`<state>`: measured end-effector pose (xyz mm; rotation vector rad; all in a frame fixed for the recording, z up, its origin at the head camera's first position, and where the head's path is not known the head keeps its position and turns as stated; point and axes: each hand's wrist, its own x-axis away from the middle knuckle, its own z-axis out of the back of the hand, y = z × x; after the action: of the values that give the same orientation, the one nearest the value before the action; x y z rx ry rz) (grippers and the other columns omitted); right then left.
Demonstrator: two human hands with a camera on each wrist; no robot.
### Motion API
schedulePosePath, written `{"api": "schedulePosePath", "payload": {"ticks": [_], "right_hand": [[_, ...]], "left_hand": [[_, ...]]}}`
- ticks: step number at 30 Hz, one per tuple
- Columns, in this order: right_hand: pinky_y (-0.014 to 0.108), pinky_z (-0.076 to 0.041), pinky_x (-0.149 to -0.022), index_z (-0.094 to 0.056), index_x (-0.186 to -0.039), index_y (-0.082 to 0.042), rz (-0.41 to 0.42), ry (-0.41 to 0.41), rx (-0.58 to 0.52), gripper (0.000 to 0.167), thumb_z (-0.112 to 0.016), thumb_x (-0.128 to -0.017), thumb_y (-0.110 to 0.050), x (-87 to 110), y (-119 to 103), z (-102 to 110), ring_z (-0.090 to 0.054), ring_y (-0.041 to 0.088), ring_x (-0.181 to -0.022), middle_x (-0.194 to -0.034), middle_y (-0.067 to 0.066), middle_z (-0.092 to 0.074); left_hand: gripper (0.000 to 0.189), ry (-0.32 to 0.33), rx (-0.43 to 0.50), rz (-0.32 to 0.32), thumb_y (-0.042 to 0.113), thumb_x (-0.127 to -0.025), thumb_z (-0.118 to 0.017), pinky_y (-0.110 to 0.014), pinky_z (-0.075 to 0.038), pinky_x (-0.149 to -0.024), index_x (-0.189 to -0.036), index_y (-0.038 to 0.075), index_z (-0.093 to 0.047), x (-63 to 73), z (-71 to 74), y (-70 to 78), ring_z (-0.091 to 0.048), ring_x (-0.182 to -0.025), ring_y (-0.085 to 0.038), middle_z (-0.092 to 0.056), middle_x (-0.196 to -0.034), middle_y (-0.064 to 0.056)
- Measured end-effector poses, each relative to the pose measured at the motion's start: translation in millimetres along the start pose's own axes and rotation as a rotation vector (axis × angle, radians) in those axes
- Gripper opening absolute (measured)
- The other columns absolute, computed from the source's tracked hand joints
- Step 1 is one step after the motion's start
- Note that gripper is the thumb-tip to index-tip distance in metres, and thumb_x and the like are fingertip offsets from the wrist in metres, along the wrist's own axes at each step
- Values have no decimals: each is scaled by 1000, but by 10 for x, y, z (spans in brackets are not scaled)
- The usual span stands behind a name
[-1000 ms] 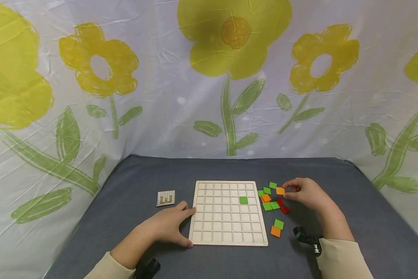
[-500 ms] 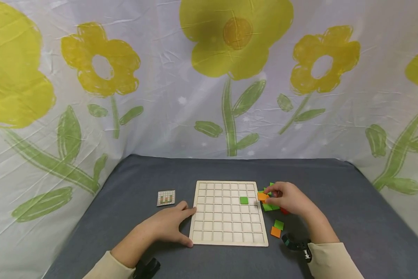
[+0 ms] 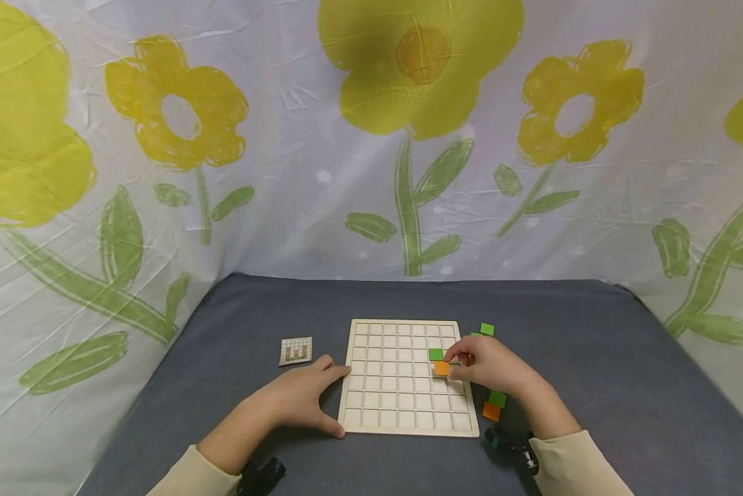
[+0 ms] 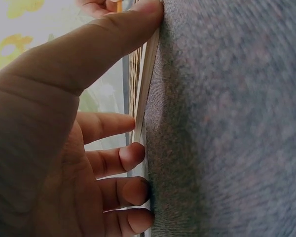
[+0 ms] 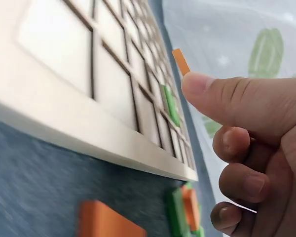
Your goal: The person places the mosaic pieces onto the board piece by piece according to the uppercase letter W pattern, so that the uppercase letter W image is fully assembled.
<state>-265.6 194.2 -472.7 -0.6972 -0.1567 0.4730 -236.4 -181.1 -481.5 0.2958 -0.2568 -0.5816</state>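
A pale wooden grid board (image 3: 383, 401) lies flat on the dark cloth. My left hand (image 3: 299, 399) touches its left side, thumb at the near corner and index finger farther up the edge, the fingers spread fairly straight. Between thumb and fingers my right hand (image 3: 492, 362) pinches an orange square tile (image 3: 441, 368) over the right part of the grid. In the right wrist view this orange tile (image 5: 180, 61) stands out past the thumb tip, raised above the board. One green tile (image 3: 436, 354) sits in a cell just beyond the held tile.
A small card (image 3: 295, 351) printed with a grid pattern lies left of the board. Off the board's right side are loose tiles, among them a green one (image 3: 487, 329), another green one (image 3: 498, 399) and an orange one (image 3: 492, 412); the right hand covers others. A flowered curtain (image 3: 284, 207) hangs behind.
My right hand has carried the orange tile leftward from the loose tiles to over the board, near the green tile. The left hand stays at the board's edge.
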Motion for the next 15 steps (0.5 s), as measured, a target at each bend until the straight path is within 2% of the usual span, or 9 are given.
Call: {"api": "schedulePosePath", "payload": {"ticks": [9,15], "right_hand": [[33,-36,-62,-78,-106,-12,-57,39,85,20,-83,-86,-13,-39,-42,-142,-37,12,-59,-66,-2,-41],[34,-35,-62,-78,-104,-12,-54,66,131,20,-83,-85,-12,-51,-48,-157,-36,12,-58,-65,-3,-39]], "left_hand": [[107,-3,2,-10,70,-68,-84,-37,-48,-83,-153,16,-50,-15,-7,4,-52,-91,-11,-48,-118,5],[107,-7,-1,0,70,-68,-84,-37,-48,-83,-153,16,-50,-13,0,11,-52,-91,-11,-48,-117,5]]}}
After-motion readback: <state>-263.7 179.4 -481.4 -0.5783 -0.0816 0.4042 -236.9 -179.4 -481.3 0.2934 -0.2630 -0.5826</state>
